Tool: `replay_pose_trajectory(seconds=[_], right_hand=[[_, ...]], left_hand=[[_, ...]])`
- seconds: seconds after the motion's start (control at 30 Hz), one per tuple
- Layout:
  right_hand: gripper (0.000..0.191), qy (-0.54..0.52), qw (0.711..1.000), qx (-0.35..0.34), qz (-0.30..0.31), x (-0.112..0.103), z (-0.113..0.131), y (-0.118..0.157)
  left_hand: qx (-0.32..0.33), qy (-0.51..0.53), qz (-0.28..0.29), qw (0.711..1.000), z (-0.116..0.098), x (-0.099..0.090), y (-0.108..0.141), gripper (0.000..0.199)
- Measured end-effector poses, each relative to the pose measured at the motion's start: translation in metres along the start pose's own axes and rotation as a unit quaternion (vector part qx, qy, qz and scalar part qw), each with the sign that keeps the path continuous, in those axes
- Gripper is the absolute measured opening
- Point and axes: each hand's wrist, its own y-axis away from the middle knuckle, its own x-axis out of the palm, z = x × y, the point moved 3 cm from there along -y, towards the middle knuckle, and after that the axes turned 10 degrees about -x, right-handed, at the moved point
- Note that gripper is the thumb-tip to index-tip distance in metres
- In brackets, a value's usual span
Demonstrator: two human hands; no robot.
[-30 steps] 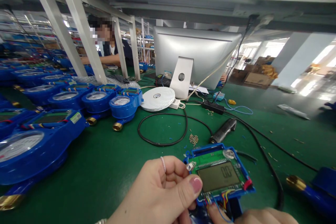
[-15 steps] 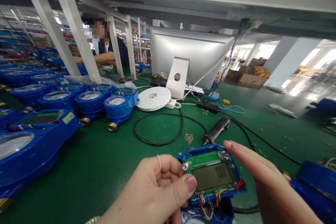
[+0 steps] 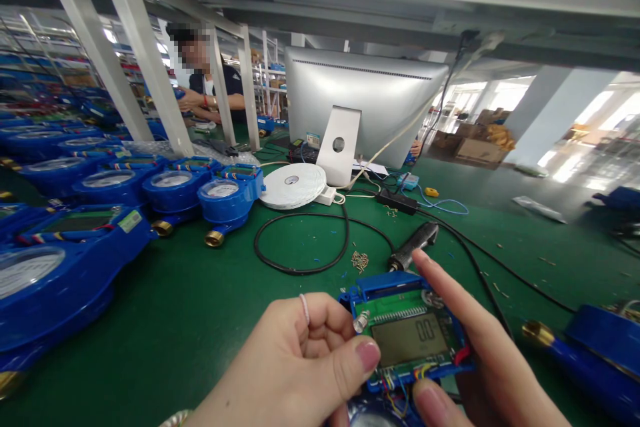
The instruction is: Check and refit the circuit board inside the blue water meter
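Stretching across the whole lower view, the green table [image 3: 210,320] carries everything here, with a silver monitor [image 3: 370,100] standing back-on at its far edge and a co-worker's hands [image 3: 193,99] busy beyond the white frame posts. Rows of blue water meters [image 3: 170,188] run down the left side, the nearest one looming large at the edge of view, and another blue meter body [image 3: 595,353] with a brass fitting lies at the right. A white tape roll [image 3: 293,185] sits before the monitor stand, a loop of black cable [image 3: 300,240] in front of it, and a dark electric screwdriver [image 3: 415,243] lies just past a small heap of screws [image 3: 359,260].

Nearest the camera, the blue display module [image 3: 407,333] is held above the table between both hands, its long axis running left to right, screen up and reading zeros. The left hand [image 3: 300,367] is closed on its left end, thumb pressed on the near-left corner by the screen. The right hand [image 3: 480,360] grips the right end, index finger laid along the far-right edge, thumb on the wires at the near edge. Both hands touch it; neither is nearer.
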Motion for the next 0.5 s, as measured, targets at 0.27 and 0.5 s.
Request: replay_pose_trajectory(seconds=[0.27, 0.5], right_hand=[[0.056, -0.006, 1.000, -0.010, -0.003, 0.004, -0.001, 0.001], [0.036, -0.017, 0.999, -0.044, -0.021, -0.017, 0.002, 0.002]], left_hand=[[-0.002, 0.002, 0.003, 1.000, 0.001, 0.001, 0.001, 0.040], [0.001, 0.010, -0.004, 1.000, 0.001, -0.001, 0.000, 0.041]])
